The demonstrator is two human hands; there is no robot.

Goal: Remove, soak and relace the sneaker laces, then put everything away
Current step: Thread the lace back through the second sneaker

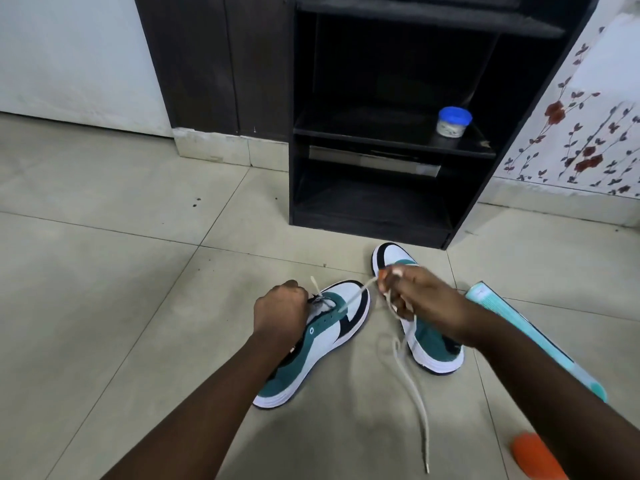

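Two white, teal and black sneakers lie on the tiled floor. My left hand grips the left sneaker at its lace area, fingers curled over the tongue. My right hand pinches a cream lace that runs taut from that sneaker's eyelets up to my fingers. The same hand hovers over the right sneaker, hiding its middle. A long loose stretch of lace trails from my right hand across the floor toward me.
A black open shelf unit stands just beyond the sneakers, with a small blue-lidded jar on its middle shelf. A teal and white box edge lies at the right. An orange object sits at the bottom right.
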